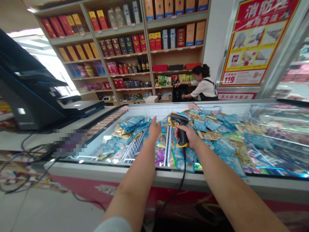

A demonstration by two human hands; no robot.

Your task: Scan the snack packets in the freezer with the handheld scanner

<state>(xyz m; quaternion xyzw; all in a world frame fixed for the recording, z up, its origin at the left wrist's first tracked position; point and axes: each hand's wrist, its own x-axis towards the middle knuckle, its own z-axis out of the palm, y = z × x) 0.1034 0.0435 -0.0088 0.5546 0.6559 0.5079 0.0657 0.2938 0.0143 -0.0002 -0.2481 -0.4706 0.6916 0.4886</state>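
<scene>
My right hand (189, 136) is wrapped round the handle of a black and yellow barcode scanner (182, 133), whose head points up and to the left. From its base a dark cable hangs down over the freezer's front edge. To the left, my left hand (154, 129) reaches forward with its fingers stretched out and nothing visible in it. Beneath and around both hands lie blue packets (223, 146) and gold packets (209, 134) in a chest freezer (142, 109). A white wire basket (135, 145) divides part of the freezer's contents.
At the left, a dark checkout machine (26, 83) stands on a counter, with loose black cables (31, 151) below. Beyond the freezer, a person (205, 83) bends over a black box (179, 93). Shelves (127, 54) of boxed goods line the back wall.
</scene>
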